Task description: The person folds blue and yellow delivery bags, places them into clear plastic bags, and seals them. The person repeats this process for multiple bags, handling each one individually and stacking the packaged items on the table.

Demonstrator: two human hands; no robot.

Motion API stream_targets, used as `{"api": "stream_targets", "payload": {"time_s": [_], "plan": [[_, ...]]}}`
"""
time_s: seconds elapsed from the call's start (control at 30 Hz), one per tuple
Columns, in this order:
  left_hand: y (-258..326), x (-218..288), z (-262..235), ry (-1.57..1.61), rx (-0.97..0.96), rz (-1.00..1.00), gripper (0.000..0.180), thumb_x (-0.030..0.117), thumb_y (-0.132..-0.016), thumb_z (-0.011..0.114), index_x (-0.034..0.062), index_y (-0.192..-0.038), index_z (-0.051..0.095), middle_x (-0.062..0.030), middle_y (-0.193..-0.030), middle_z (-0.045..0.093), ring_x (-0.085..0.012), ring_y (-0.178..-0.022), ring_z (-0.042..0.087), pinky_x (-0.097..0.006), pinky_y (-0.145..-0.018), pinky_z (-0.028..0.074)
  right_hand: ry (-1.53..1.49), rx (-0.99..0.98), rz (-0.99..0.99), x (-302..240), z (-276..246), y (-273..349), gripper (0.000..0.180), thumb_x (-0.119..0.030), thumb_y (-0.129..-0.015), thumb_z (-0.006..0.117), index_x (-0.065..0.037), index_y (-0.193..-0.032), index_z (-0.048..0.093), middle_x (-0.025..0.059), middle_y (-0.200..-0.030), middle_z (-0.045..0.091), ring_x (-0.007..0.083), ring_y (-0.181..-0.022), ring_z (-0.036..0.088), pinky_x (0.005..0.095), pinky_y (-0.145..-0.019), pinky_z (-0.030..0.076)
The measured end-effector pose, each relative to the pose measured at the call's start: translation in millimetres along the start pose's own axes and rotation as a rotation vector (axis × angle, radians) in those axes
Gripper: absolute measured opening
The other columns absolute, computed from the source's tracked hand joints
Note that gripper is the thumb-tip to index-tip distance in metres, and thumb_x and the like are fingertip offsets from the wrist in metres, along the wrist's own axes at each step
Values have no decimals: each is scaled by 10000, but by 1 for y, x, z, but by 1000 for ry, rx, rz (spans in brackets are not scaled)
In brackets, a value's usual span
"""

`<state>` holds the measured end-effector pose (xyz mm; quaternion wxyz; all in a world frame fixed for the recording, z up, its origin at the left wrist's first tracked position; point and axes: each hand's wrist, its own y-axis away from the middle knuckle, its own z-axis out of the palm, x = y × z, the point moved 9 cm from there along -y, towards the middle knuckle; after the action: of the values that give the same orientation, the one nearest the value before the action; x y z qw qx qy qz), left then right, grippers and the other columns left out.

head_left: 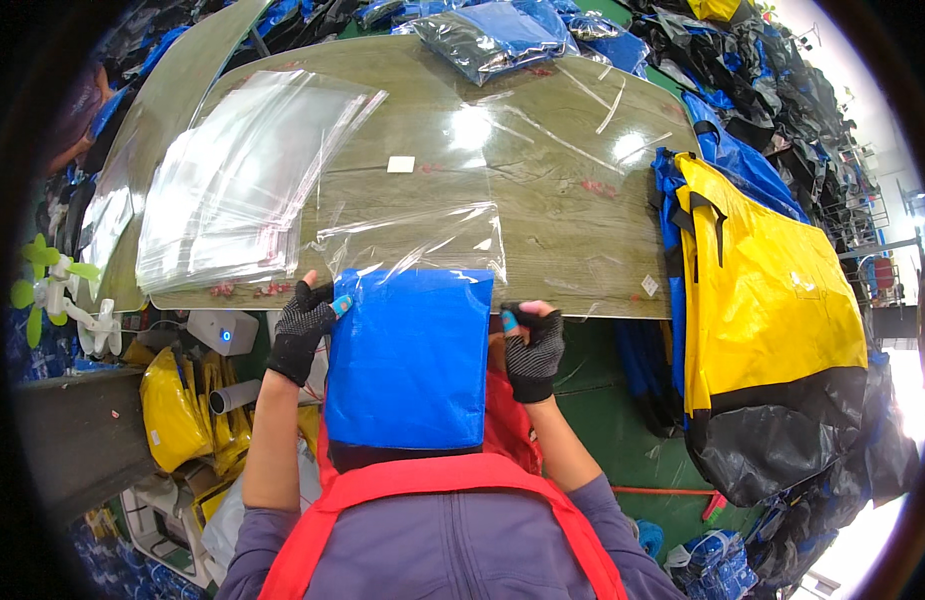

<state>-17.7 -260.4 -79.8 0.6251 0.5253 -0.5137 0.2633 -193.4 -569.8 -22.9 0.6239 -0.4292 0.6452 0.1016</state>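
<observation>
at centre of the frame, head view, single entry.

item: folded blue garment (407,360), rectangular, long axis running from the lower centre of the frame up toward the table edge (582,300). its top edge sits at the mouth of a clear plastic bag (417,240), which lies flat on the wood-grain table just above it; how far the blue piece has entered the bag cannot be told, the film being too transparent at the overlap.

left hand (302,325): in a black fingerless glove, left of centre, closed on the upper left corner of the garment, thumb and fingers pinched tight over the edge.

right hand (534,345): same kind of glove, right of centre, closed in a pinch at the upper right corner; whether it has the blue cloth, the bag's lip or both cannot be told.

relation: the bag lies straight up-frame from both sets of fingers, its mouth facing them, on the same axis as the garment. both hands stand level at the leading corners, neither clearly nearer.

surroundings: stack of empty clear bags (232,190) at upper left on the table; packed blue bundles (492,35) at top centre; small white label (400,164) on the tabletop, mid-upper; yellow, blue and black jacket (772,310) draped at right; red apron straps (422,480) at lower centre; heaps of dark garments (782,90) at upper right.
</observation>
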Motion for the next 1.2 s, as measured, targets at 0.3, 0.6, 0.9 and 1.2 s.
{"api": "stream_targets", "payload": {"time_s": [0.3, 0.6, 0.9, 1.2], "plan": [[-9, -3, 1, -283, 62, -48, 710, 359, -906, 641, 7, -1434, 322, -158, -1155, 630, -201, -964, 618, -327, -801, 498, 166, -250, -75, -10, 8, 20, 347, 42, -769, 665, -32, -1080, 529, 109, -960, 621, 210, -865, 644, 306, -783, 510], [4, 15, 52, -140, -456, 23, 614, 375, -809, 739, 3, -1262, 555, -133, -1126, 640, -220, -1014, 597, -337, -906, 478, -15, -561, 443, 34, 28, -5, 553, -507, -840, 637, -3, -1067, 652, 194, -996, 689, 285, -886, 669, 358, -785, 510], [111, -35, 58, 67, -345, -274, 720, 436, -877, 650, 53, -1421, 375, -132, -1328, 513, -213, -1208, 478, -352, -1012, 396, -222, -527, 919, 35, 4, 122, 638, -509, -808, 703, 36, -1117, 583, 169, -1005, 649, 210, -920, 615, 342, -834, 496], [23, 13, 30, -168, -116, 314, 299, 177, -933, 604, -2, -1169, 558, -91, -1113, 623, -158, -980, 607, -290, -849, 491, -391, -509, 884, 60, 22, 65, 581, -475, -905, 600, -4, -1243, 560, 98, -1096, 637, 173, -972, 596, 305, -853, 482]]}}
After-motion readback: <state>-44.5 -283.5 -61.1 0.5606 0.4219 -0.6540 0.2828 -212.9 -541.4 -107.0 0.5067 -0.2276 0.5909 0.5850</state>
